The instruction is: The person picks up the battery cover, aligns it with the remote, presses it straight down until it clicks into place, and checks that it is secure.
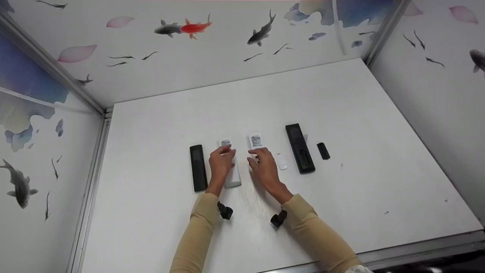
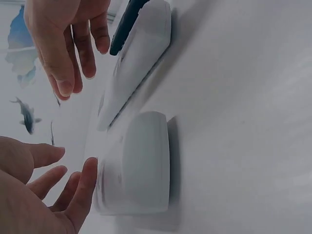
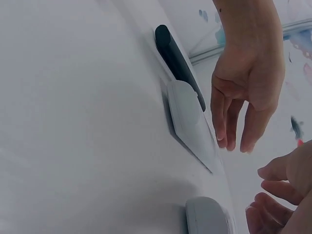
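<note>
My left hand (image 1: 221, 163) hovers over a white remote control (image 1: 233, 179), its fingers loosely bent and holding nothing. That remote's printed label shows past the fingertips. The right hand (image 1: 262, 167) is poised beside it, thumb and fingers apart, above a second white remote (image 1: 255, 140) that the hand partly covers. Both wrist views show a gap between the hands and the remotes: the left hand (image 2: 73, 44) has fingers pointing down, and the right hand (image 3: 287, 195) has fingers gently curved. Just right of the right hand lies a small white cover (image 1: 281, 161).
A black remote (image 1: 198, 168) lies left of the left hand. On the right, another black remote (image 1: 300, 148) has its battery compartment exposed, with a small black cover (image 1: 323, 151) beside it. Fish-patterned walls (image 1: 227, 57) bound the white table (image 1: 144, 151) on three sides.
</note>
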Demonstrator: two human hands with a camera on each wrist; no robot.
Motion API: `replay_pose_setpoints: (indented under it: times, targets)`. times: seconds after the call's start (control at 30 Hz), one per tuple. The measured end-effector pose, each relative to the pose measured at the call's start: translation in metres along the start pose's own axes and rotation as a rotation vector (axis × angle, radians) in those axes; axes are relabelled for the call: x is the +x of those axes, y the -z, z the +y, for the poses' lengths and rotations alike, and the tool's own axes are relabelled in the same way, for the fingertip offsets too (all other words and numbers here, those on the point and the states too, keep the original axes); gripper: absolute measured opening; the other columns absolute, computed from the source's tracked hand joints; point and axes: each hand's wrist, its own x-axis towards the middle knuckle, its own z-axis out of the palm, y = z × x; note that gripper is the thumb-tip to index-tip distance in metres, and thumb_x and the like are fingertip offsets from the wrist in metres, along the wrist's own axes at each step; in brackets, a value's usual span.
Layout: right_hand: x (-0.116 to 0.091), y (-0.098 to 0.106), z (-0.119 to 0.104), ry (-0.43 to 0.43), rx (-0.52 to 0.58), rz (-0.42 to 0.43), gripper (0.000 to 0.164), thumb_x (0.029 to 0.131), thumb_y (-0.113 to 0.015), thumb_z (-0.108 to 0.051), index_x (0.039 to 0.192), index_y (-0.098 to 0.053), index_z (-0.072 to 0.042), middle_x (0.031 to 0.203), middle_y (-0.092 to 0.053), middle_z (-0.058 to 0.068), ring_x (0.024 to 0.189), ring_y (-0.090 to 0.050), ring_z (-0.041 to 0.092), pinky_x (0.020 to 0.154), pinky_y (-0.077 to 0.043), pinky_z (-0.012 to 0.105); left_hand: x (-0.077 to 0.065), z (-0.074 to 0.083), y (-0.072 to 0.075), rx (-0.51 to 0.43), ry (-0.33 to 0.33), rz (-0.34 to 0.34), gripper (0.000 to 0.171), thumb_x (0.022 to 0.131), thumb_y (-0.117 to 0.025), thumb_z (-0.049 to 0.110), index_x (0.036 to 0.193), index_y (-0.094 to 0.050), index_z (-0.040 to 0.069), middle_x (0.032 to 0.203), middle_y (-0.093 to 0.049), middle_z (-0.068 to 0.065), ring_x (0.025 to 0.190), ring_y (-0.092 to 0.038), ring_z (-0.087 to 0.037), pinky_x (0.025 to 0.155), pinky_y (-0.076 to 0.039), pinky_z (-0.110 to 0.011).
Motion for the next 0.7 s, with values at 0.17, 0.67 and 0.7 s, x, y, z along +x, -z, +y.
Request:
replay_pose_setpoints:
  times: [0.17,0.67,0.7]
  targets:
    - [0.001,0.01,0.006,0.005,-0.076,0.027,0.021,0.091,-0.073,-0.011,0.111,-0.074,-0.003,0.113,-0.067,0.016,0.101,-0.062,0.033,0.088,-0.053,0.045,-0.003,0.008,-0.007,-0.043,-0.009,-0.042,0.034,0.093,-0.07,0.015,0.124,-0.068,0.001,0.116,-0.069,-0.016,0.097,-0.071,-0.023,0.068,-0.06,-0.028]
    - [0.005,0.034,0.03,-0.062,-0.161,0.078,0.029,0.084,-0.079,-0.009,0.112,-0.072,-0.001,0.118,-0.065,0.02,0.11,-0.059,0.038,0.095,-0.048,0.05,-0.006,0.011,-0.029,0.05,-0.023,-0.108,0.038,0.093,-0.071,0.016,0.129,-0.066,0.004,0.121,-0.068,-0.018,0.095,-0.072,-0.026,0.067,-0.06,-0.027]
    - [0.006,0.035,0.031,-0.066,-0.155,0.079,0.029,0.084,-0.079,-0.008,0.112,-0.072,-0.001,0.118,-0.065,0.02,0.11,-0.059,0.038,0.095,-0.048,0.05,-0.006,0.011,-0.029,0.059,-0.015,-0.115,0.038,0.094,-0.071,0.017,0.13,-0.066,0.005,0.122,-0.067,-0.017,0.095,-0.072,-0.026,0.067,-0.06,-0.027]
